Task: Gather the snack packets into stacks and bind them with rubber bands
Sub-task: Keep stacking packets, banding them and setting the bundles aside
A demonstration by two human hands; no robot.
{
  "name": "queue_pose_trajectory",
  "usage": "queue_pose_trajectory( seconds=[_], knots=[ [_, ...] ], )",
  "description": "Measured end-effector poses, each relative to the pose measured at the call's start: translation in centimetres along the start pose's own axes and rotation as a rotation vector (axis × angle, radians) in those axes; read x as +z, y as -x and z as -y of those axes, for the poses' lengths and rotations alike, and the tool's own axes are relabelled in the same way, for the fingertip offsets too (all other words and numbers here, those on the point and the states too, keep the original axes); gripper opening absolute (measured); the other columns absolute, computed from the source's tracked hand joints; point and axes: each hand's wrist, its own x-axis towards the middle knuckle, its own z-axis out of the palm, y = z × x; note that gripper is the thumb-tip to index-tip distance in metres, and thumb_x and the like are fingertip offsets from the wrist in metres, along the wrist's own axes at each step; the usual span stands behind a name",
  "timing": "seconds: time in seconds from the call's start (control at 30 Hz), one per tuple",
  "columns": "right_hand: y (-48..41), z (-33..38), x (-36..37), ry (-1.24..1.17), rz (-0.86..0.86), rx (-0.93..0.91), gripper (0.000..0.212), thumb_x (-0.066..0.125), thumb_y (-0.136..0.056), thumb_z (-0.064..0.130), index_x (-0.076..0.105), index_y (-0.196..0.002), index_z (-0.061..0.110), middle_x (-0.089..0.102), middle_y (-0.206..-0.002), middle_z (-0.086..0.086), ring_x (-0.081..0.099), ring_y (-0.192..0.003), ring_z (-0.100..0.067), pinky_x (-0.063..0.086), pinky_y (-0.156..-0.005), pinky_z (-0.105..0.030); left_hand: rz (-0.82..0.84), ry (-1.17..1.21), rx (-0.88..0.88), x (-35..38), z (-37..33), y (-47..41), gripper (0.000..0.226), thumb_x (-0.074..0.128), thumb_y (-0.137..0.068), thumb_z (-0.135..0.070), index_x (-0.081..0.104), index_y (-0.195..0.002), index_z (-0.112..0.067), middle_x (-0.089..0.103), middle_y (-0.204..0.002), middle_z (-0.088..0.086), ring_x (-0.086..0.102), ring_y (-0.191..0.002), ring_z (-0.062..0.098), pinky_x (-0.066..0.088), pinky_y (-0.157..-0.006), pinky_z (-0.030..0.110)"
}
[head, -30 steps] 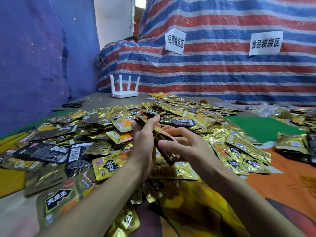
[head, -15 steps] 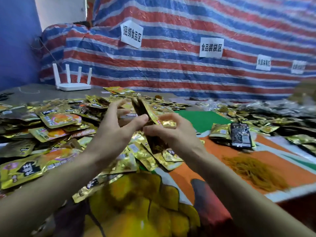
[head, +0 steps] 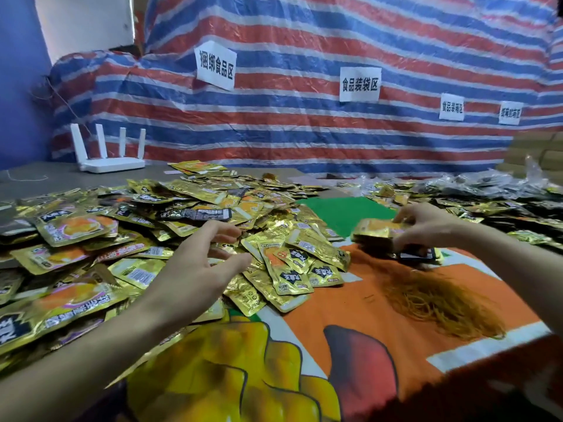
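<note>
Packets (head: pixel 170 214): loose gold foil ones, heaped over the left half of the surface and overlapping at every angle. I see more strewn along the far right.
Stack (head: pixel 373 229): a gathered wad of packets held roughly flat, just right of the heap, low over the orange part of the surface. I cannot tell whether a band is round it.
Right hand (head: pixel 426 226): fingers curled over the stack's far side, thumb at its near edge, pinching the stack.
Left hand (head: pixel 198 266): hovers over the heap's near edge, fingers loosely spread and slightly bent, holding nothing that I can see.
Bundle (head: pixel 417 255): dark packets lying on the surface just under the right hand.
Bands (head: pixel 441 303): a tangled tan pile on the orange cloth, nearer me than the bundle, apart from both hands.
Surface (head: pixel 335 300): covered by a printed cloth, orange with yellow fruit shapes and a green patch (head: pixel 344 214) beyond.
Router (head: pixel 109 161): white, four upright antennas, far left.
Tarp (head: pixel 304 132): red, white and blue stripes behind, with paper signs (head: pixel 216 65) stuck on it.
</note>
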Motion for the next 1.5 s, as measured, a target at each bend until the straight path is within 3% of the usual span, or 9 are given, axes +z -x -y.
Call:
queue_pose_trajectory(
  seconds=[0.17, 0.27, 0.43, 0.7, 0.8, 0.93, 1.13, 1.3, 1.5],
  knots=[
    [-0.9, -2.6, 0.5, 0.11, 0.146, 0.089, 0.044, 0.085, -0.075, 0.019, 0.066, -0.114, 0.006, 0.066, -0.116, -0.016, 0.066, -0.097, -0.03, 0.057, -0.078, -0.04, 0.003, -0.036, -0.018, -0.7, 0.2, -0.5, 0.021, 0.072, -0.088, -0.03, 0.063, -0.106, -0.034, 0.066, -0.111, -0.014, 0.062, -0.101, 0.0, 0.049, -0.081, 0.027],
    [-1.4, -2.7, 1.5, 0.14, 0.137, 0.074, 0.057, 0.082, -0.08, 0.02, 0.061, -0.132, 0.009, 0.061, -0.119, -0.009, 0.059, -0.1, -0.024, 0.049, -0.07, -0.024, -0.026, -0.016, -0.016, -1.3, 0.0, -1.2, 0.019, 0.071, -0.089, -0.028, 0.064, -0.107, -0.031, 0.067, -0.109, -0.012, 0.063, -0.099, 0.001, 0.048, -0.079, 0.023],
    [-2.2, -2.6, 2.9, 0.186, 0.067, 0.075, 0.065, 0.077, -0.084, 0.019, 0.053, -0.144, 0.013, 0.058, -0.137, -0.014, 0.055, -0.102, -0.023, 0.048, -0.088, -0.031, -0.029, -0.024, -0.006, -1.7, 0.2, -1.5, 0.014, 0.067, -0.092, -0.028, 0.065, -0.106, -0.03, 0.068, -0.106, -0.012, 0.064, -0.091, -0.002, 0.045, -0.072, 0.02],
    [-1.6, 1.0, 3.0, 0.49, 0.083, 0.09, 0.068, 0.078, -0.079, 0.036, 0.051, -0.138, 0.018, 0.056, -0.124, -0.013, 0.05, -0.116, -0.03, 0.047, -0.099, -0.039, 0.02, -0.121, -0.023, -3.0, 1.2, -1.5, 0.012, 0.066, -0.094, -0.028, 0.066, -0.106, -0.03, 0.067, -0.106, -0.01, 0.063, -0.097, 0.002, 0.047, -0.074, 0.019],
    [-0.2, 5.1, 3.4, 0.298, 0.017, -0.112, 0.085, 0.078, -0.081, 0.048, 0.04, -0.15, 0.019, 0.046, -0.147, -0.017, 0.046, -0.128, -0.033, 0.043, -0.107, -0.045, 0.117, -0.231, -0.074, -4.0, 1.6, -1.7, 0.022, 0.072, -0.09, -0.033, 0.064, -0.11, -0.031, 0.065, -0.109, -0.009, 0.063, -0.098, 0.005, 0.049, -0.074, 0.019],
    [3.8, 12.6, 5.7, -0.044, 0.237, -0.354, 0.096, 0.07, -0.064, 0.074, 0.048, -0.143, 0.025, 0.051, -0.143, -0.005, 0.053, -0.113, -0.015, 0.044, -0.093, -0.03, 0.292, -0.538, -0.113, -4.9, 2.2, -1.3, 0.045, 0.08, -0.081, -0.042, 0.061, -0.121, -0.034, 0.057, -0.119, -0.01, 0.058, -0.104, 0.004, 0.048, -0.082, 0.021],
    [6.2, 18.5, 10.1, 0.055, 0.187, -0.725, 0.037, 0.081, -0.081, 0.047, 0.075, -0.114, 0.034, 0.055, -0.094, 0.024, 0.051, -0.077, 0.005, 0.036, -0.061, -0.017, 0.388, -0.817, -0.062, -4.9, 2.2, -0.5, 0.061, 0.076, -0.081, -0.053, 0.054, -0.134, -0.033, 0.047, -0.122, -0.008, 0.046, -0.118, 0.013, 0.044, -0.103, 0.034],
    [6.7, 19.5, 12.1, 0.18, 0.211, -0.758, 0.015, 0.075, -0.089, 0.031, 0.077, -0.101, 0.022, 0.07, -0.098, 0.005, 0.063, -0.089, -0.017, 0.056, -0.078, -0.042, 0.398, -0.815, -0.051, -5.4, 2.1, 0.1, 0.06, 0.075, -0.082, -0.054, 0.055, -0.134, -0.033, 0.048, -0.125, -0.007, 0.045, -0.121, 0.014, 0.043, -0.104, 0.037],
    [7.4, 20.3, 11.4, 0.296, 0.335, -0.695, 0.019, 0.061, -0.1, 0.025, 0.071, -0.108, 0.011, 0.069, -0.105, -0.005, 0.063, -0.094, -0.023, 0.055, -0.082, -0.042, 0.39, -0.825, -0.056, -5.8, 2.2, 0.3, 0.056, 0.073, -0.082, -0.056, 0.057, -0.13, -0.032, 0.049, -0.123, -0.007, 0.046, -0.12, 0.015, 0.044, -0.103, 0.04]
  ],
)
